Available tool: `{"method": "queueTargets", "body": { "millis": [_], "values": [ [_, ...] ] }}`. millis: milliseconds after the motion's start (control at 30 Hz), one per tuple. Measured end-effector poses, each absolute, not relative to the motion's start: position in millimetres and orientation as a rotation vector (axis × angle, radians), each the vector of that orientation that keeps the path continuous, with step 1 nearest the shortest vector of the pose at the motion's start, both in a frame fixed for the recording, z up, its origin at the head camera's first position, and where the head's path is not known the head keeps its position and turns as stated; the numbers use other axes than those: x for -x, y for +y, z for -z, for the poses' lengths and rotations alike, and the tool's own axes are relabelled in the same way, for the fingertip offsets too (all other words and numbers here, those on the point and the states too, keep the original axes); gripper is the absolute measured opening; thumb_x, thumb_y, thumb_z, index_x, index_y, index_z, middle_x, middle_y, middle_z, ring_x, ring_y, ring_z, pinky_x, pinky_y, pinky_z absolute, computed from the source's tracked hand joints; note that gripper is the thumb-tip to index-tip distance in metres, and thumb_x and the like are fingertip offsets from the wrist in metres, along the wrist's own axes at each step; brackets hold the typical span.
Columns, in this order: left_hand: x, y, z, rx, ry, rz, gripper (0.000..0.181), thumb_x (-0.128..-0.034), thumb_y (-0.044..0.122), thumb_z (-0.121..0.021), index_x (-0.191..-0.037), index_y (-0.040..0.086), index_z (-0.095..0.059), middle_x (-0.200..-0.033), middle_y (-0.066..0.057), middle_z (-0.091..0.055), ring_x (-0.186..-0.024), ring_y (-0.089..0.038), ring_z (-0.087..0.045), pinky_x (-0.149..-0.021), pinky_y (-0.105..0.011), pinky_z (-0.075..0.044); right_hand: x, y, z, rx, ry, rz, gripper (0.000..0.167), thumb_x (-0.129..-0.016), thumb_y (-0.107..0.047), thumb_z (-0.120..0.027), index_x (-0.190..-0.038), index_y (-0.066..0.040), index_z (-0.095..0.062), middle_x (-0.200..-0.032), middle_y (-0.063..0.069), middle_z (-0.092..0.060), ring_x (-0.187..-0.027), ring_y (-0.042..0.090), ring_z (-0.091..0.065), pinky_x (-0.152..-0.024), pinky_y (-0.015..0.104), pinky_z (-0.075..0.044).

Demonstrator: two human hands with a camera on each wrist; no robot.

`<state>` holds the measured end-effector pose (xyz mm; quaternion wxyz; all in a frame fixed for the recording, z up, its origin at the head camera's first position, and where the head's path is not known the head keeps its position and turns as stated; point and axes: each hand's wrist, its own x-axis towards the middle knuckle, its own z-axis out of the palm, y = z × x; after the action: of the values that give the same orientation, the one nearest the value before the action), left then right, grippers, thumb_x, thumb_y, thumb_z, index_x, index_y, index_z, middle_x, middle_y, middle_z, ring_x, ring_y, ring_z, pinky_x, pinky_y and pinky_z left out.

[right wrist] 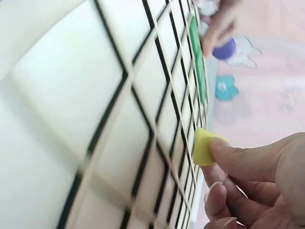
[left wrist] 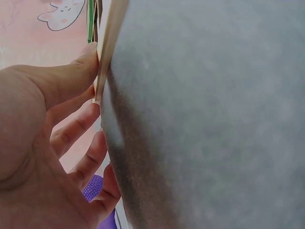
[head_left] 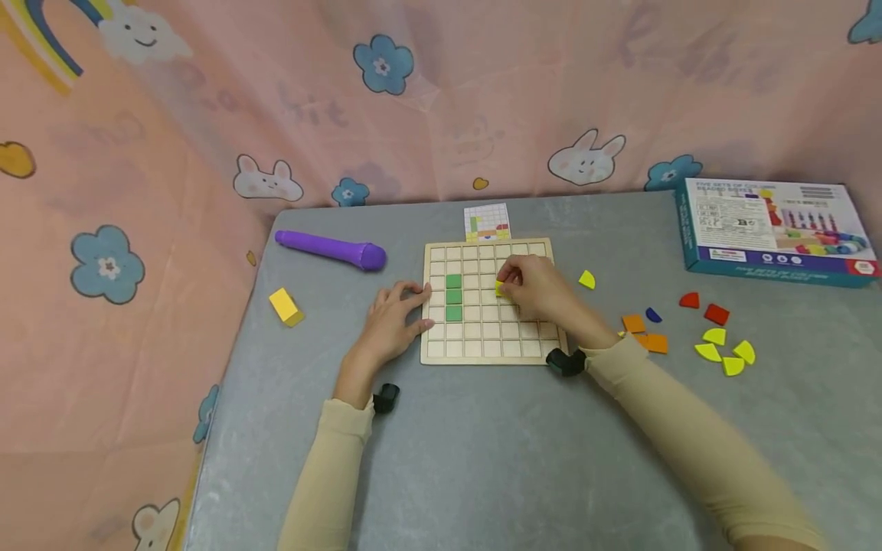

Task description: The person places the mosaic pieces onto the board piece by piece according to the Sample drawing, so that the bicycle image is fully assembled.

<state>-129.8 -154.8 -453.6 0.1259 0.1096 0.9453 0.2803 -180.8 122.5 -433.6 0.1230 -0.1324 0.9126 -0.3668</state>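
Observation:
A light wooden grid board [head_left: 472, 350] lies on the table, with several green square tiles [head_left: 453, 297] set in one column on its left side. My left hand [head_left: 387, 325] rests its thumb and fingertips against the board's left edge, fingers loosely extended. Over the board, my right hand [head_left: 540, 287] pinches a yellow quarter-circle piece [right wrist: 204, 147] between thumb and finger, close above the grid cells. Its other fingers are curled beneath in the right wrist view. A printed pattern card [head_left: 486, 222] sits just beyond the board's far edge.
To the right lie yellow quarter-circles [head_left: 733, 366], orange squares [head_left: 658, 343], red pieces [head_left: 717, 314] and a blue piece [head_left: 653, 314]. A toy box [head_left: 779, 233] stands at the back right. A purple microphone [head_left: 331, 249] and a yellow block [head_left: 285, 307] lie left.

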Motion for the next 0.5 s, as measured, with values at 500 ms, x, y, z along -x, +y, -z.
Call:
{"method": "queueTargets", "body": {
  "millis": [500],
  "values": [
    [131,-154,451,-0.309,2.739,-0.799,0.065,-0.1031,0.029,-0.07,-0.162,0.019,-0.045,-0.161,-0.008,-0.043,-0.142,-0.039,-0.038,-0.111,-0.057,-0.035,196,75,444,0.391,2.674,1.124,0.005,-0.1,-0.008,-0.071,-0.103,-0.004,-0.073,-0.097,0.013,-0.071,-0.087,0.026,-0.063,-0.078,0.04,-0.051]
  ]
}}
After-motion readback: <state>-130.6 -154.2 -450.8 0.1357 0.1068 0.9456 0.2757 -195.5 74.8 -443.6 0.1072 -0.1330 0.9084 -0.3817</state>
